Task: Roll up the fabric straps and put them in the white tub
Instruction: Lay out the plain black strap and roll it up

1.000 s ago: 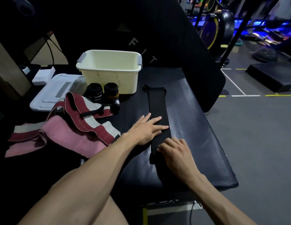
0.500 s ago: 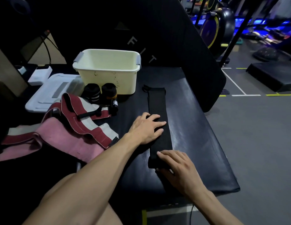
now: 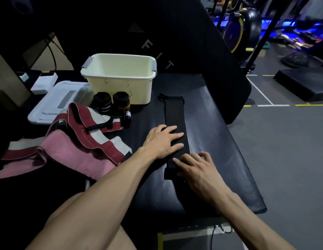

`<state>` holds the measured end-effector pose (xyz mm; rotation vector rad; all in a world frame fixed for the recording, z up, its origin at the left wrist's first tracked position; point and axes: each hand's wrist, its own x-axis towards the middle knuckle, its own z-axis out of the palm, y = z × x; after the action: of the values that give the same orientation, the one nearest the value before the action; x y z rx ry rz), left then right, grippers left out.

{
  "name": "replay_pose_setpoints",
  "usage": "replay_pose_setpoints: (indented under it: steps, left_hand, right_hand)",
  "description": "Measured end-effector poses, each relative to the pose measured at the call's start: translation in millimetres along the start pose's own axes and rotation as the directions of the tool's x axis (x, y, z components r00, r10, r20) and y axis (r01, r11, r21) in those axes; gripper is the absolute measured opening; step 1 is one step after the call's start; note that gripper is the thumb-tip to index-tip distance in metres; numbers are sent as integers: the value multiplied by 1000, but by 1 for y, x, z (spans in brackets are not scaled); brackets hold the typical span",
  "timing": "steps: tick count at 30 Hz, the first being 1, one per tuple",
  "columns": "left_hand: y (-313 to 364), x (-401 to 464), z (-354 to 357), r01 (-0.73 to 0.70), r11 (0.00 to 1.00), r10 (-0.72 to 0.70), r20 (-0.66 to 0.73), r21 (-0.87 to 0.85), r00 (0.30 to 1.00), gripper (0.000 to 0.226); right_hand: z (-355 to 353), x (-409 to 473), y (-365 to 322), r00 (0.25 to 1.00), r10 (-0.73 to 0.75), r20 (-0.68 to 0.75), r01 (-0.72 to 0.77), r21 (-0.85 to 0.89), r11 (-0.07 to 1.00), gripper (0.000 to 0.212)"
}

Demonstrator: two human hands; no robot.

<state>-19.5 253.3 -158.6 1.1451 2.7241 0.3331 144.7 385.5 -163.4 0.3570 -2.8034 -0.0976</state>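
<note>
A long black strap (image 3: 175,114) lies flat along the black padded bench (image 3: 211,132), running away from me. My left hand (image 3: 162,139) presses flat on its middle with straight fingers. My right hand (image 3: 198,170) covers the near end with bent fingers and appears to pinch it; the thumb is hidden. The white tub (image 3: 121,85) stands at the far end of the bench with nothing visible inside. In front of it stand two rolled black straps (image 3: 103,102) (image 3: 122,101). A red-and-white strap (image 3: 95,136) and a pink strap (image 3: 67,156) lie loose at the left.
A white lid (image 3: 54,101) and a small white box (image 3: 44,83) lie left of the tub. A tall black panel (image 3: 202,42) rises behind the bench. The bench's right edge drops to grey gym floor (image 3: 283,159). Exercise machines stand far right.
My right hand slid to the strap's near end and its fingers bent over it. My left hand stayed flat on the strap, shifting only slightly.
</note>
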Motion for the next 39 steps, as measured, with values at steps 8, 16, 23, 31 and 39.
replay_pose_setpoints:
  steps: [8,16,23,31,39]
  left_hand:
    - [1,2,-2,33,995,-39,-63,-96,997,57]
    - [-5,-19,-19,-50,979,65,68,-196,996,40]
    - [5,-24,-12,-137,989,129,145,48,981,53]
    - [11,-19,-7,-170,967,148,128,189,981,45]
    - [-5,-10,-3,-133,988,121,140,79,983,43]
  right_hand:
    - [-24,27,8,962,-36,271,-24,215,976,26]
    - [-43,21,-10,860,-51,508,-154,353,923,21]
    - [-36,11,-23,880,64,471,-200,244,949,45]
    - [-24,-5,-32,957,99,273,-163,223,961,41]
    - [-24,-3,-29,981,109,163,-152,278,949,12]
